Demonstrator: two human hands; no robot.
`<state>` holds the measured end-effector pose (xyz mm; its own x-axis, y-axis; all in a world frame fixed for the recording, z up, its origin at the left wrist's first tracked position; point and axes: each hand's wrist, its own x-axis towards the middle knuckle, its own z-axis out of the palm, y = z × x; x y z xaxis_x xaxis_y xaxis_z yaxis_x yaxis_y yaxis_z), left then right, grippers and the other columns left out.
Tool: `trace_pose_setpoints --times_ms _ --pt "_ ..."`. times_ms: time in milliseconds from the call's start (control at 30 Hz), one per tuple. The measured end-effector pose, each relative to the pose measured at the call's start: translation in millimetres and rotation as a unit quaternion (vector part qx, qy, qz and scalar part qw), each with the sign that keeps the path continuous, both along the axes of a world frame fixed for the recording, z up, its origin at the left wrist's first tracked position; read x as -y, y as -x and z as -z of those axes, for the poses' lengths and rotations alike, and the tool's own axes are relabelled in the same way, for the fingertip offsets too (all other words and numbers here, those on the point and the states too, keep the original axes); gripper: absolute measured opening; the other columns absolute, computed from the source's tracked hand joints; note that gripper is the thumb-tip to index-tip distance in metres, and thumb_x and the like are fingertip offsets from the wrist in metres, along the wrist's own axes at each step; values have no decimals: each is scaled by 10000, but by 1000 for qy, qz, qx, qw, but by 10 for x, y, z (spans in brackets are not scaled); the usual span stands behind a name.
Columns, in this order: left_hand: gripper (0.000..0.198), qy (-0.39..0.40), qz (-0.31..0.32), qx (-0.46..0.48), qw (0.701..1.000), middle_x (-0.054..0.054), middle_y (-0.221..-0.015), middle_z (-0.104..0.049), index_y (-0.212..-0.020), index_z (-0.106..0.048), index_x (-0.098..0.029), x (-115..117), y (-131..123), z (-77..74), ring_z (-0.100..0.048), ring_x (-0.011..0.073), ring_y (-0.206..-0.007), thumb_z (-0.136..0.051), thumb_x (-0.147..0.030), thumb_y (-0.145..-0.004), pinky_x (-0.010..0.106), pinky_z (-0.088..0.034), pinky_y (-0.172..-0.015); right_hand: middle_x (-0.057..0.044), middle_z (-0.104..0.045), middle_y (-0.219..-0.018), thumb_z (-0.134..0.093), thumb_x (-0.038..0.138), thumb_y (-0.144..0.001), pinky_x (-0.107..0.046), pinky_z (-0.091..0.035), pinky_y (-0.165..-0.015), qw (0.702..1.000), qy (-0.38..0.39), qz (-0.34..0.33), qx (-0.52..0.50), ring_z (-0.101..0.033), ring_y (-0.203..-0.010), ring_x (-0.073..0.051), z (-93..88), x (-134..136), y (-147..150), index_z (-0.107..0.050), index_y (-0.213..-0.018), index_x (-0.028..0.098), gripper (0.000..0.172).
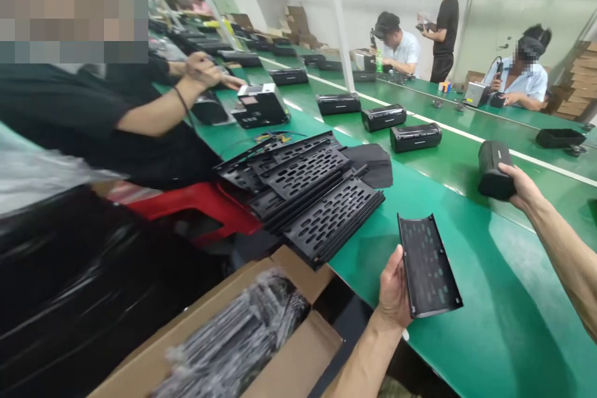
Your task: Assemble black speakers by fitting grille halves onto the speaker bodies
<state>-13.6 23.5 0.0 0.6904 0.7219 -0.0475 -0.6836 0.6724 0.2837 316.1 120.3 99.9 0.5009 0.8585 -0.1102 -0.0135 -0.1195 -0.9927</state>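
Observation:
My left hand point(394, 289) grips a black slotted cover panel point(429, 267) along its left side, with the hollow inner face turned up. Off to the right, my right hand point(522, 186) is closed on a black box-shaped speaker housing point(494, 168), held by its near end over the green table. Left of my left hand lie stacks of similar slotted panels point(331, 211), overlapping near the table's edge. A dark cloth-like sheet point(373, 165) sits behind these stacks.
Several black housings point(415, 137) stand along the green table point(522, 261). Below the table edge, an open cardboard box point(303, 354) holds plastic-wrapped parts. A co-worker's arm point(158, 112) reaches in from the left by a red stool point(224, 214). Other people work across the table.

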Motion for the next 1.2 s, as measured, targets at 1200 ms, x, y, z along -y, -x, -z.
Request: trace_pose_setpoints --times_ms 1200 --pt "724 -71 -166 -77 981 89 -1136 -815 -1247 -728 -191 -64 -295 -101 -751 326 -1114 -1001 -459 -632 453 -546 -1046 -132 -392 -1683 -683 521 -946 -572 -485 -1170 816 -105 -302 481 -485 -1495 -384 -38 1548 1117 -326 -1663 343 821"
